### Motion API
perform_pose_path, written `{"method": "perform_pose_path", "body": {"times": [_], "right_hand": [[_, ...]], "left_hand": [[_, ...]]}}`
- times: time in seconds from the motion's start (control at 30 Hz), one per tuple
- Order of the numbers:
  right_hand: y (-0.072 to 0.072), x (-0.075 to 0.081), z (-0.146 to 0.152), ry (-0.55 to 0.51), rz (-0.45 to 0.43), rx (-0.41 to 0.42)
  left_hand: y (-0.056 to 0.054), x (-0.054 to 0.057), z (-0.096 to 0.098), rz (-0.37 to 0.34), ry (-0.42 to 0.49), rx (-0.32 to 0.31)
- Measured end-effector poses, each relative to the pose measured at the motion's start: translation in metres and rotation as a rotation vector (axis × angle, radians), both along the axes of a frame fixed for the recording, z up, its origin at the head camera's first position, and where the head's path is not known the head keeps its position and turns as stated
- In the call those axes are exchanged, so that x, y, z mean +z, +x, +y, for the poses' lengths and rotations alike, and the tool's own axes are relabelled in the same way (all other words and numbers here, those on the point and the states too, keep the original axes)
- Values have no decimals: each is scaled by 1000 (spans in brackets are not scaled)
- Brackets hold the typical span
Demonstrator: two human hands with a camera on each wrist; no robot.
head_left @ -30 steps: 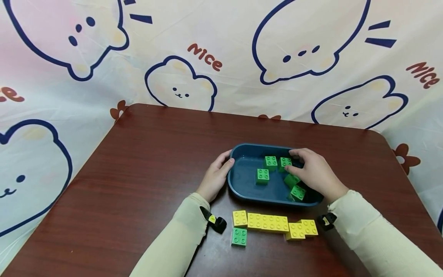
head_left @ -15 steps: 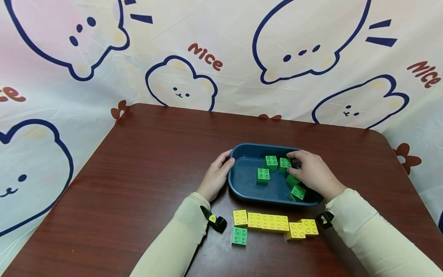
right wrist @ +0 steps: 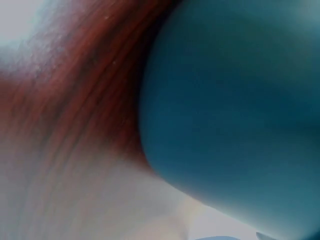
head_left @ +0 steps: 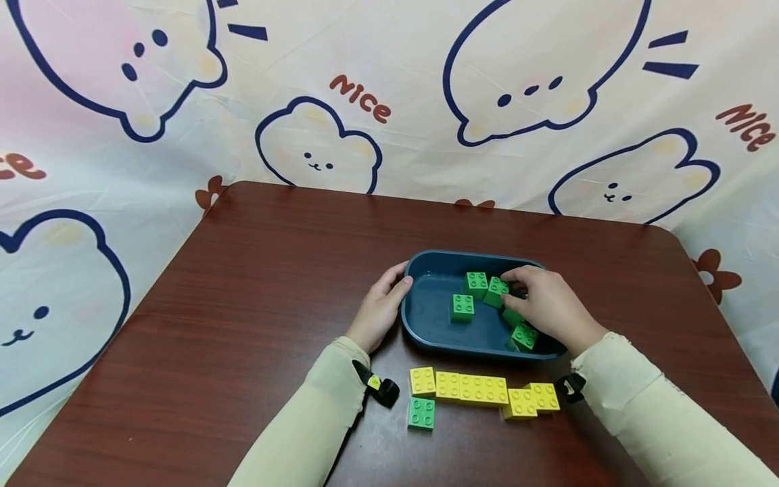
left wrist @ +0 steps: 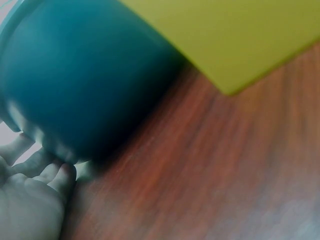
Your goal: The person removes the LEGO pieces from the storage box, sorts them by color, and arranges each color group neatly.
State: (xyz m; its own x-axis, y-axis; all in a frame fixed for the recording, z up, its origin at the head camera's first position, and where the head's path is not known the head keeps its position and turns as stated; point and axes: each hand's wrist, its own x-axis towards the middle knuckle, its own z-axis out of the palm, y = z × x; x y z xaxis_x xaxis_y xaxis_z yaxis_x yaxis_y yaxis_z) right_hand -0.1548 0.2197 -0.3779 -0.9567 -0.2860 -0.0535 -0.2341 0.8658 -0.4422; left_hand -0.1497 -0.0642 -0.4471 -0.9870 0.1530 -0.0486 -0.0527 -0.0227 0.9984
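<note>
your left hand [head_left: 377,311] grips the blue tray [head_left: 429,314]; your right hand [head_left: 555,304] touches a green brick [head_left: 496,291] inside, grip not determinable.

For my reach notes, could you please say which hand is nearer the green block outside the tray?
Left. The left hand holds the tray on its left, beyond and left of the green block; the right hand is farther, over the tray's right.

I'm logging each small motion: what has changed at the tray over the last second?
The right hand has shifted slightly left, and the green brick at its fingertips has slid left and turned; whether it is gripped is unclear. Unchanged: the left hand holding the blue tray, the yellow bricks, the outer green brick.
</note>
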Motion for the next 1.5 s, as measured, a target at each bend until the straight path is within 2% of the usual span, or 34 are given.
{"method": "perform_pose_path", "body": {"times": [0.2,0.53,0.8,1.5], "right_hand": [[2,0,0,-22,26,12],[6,-2,0,-76,-2,-28],[12,-1,2,-99,37,-22],[50,19,-4,-225,161,14]], "left_hand": [[0,-1,-1,-11,-8,-6],[0,-1,-1,-10,-9,-9],[0,-1,0,-12,-6,-13],[0,1,0,-23,-7,-11]]}}
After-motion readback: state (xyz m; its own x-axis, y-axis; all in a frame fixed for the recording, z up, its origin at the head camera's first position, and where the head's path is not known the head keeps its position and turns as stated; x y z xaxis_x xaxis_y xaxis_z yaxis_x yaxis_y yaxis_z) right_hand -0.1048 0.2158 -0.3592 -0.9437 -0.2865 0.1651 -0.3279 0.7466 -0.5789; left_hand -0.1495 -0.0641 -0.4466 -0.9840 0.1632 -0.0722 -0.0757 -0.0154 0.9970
